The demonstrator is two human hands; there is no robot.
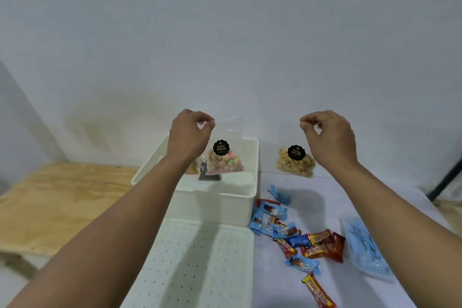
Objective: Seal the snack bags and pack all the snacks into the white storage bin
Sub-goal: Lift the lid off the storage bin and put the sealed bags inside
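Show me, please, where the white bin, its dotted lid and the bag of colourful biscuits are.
white bin [220,205], head view, front wall.
dotted lid [190,265], head view, top face.
bag of colourful biscuits [226,161], head view, the biscuits at its bottom.

White storage bin [246,197], dotted white lid [200,257], blue and red wrappers [300,240].

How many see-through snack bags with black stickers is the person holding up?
2. The left hand pinches the colourful biscuit bag over the white bin; the right hand pinches the tan snack bag. Others may hide inside.
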